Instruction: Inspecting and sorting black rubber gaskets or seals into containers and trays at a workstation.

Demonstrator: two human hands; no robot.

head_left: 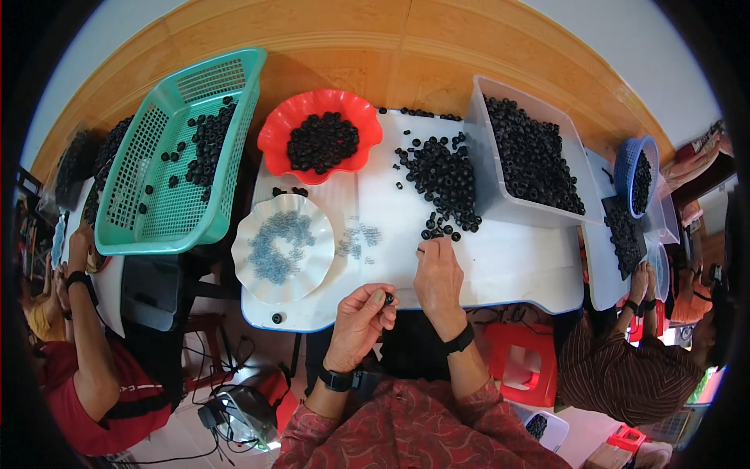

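Observation:
Between the thumb and fingers of my left hand is a small round black part, held over the table's front edge. My right hand is at the near end of a loose pile of black parts, its fingers bent and drawn together. What its fingertips hold, if anything, is hidden. To the left, a white scalloped dish holds many tiny clear bluish pieces, and more clear pieces lie on the white tabletop beside it.
A red scalloped bowl and a clear plastic bin, both with black parts, stand farther back. A green basket is at the left. Co-workers sit either side, one in a red shirt, another in a striped shirt. Below is a red stool.

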